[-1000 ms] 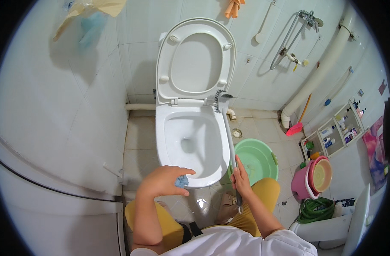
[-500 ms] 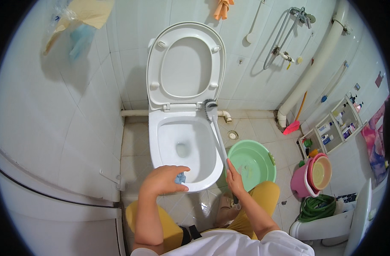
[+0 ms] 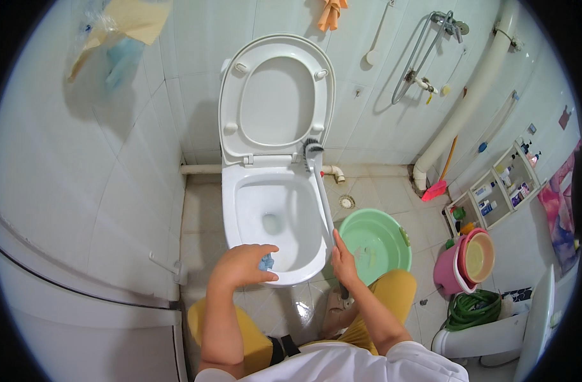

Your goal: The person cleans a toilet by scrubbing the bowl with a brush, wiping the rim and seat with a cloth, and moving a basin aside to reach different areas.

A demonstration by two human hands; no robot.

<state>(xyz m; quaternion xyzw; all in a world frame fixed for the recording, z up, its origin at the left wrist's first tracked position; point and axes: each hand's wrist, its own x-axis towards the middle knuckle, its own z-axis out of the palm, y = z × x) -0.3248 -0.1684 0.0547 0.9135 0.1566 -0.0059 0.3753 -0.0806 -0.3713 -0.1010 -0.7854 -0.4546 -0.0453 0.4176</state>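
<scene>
A white toilet (image 3: 229, 210) stands ahead of me with its lid and seat (image 3: 230, 95) raised. My right hand (image 3: 345, 260) is closed round the grey handle of a toilet brush (image 3: 324, 194), which slants along the bowl's right rim. Its dark, curved bristle head is near the right seat hinge; whether it touches is unclear. Over the front left of the rim, my left hand (image 3: 243, 266) curls its thumb and fingers round a small crumpled blue thing (image 3: 266, 261), perhaps a cloth. Most of that piece is hidden by the hand. Water shows at the bottom of the bowl.
A green basin (image 3: 402, 258) sits right of the toilet. Farther right are stacked pink buckets (image 3: 447, 270), a coiled green hose (image 3: 474, 311) and a shelf of bottles (image 3: 485, 191). A red-headed broom (image 3: 436, 190) leans by the pipe. A wall closes the left side.
My right hand and the brush have moved slightly left and up, and the bristle head has turned a little. My left hand has barely shifted, still holding the blue thing.
</scene>
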